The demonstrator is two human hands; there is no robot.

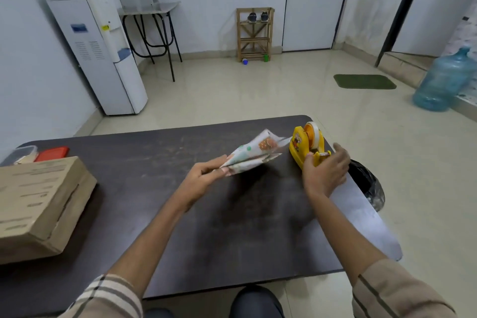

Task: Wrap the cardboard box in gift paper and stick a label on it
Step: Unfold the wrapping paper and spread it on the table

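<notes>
- While the cardboard box (38,204) is sitting unwrapped at nine o'clock on the counter (232,227), the left hand (206,175) is pinching folded gift paper (254,156).
- The right hand (326,171), grip loosely spread, is reaching over the tape dispenser (307,144) at two o'clock; the next move is likely pulling tape.

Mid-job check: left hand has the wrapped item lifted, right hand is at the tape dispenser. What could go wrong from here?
1. The yellow tape dispenser sits near the table's far right edge, with a black-lined bin beside it; a hard pull by the right hand might drag it off.
2. The left hand pinches only one end of the gift-paper bundle, whose flaps look loose; they may spring open before tape arrives.
</notes>
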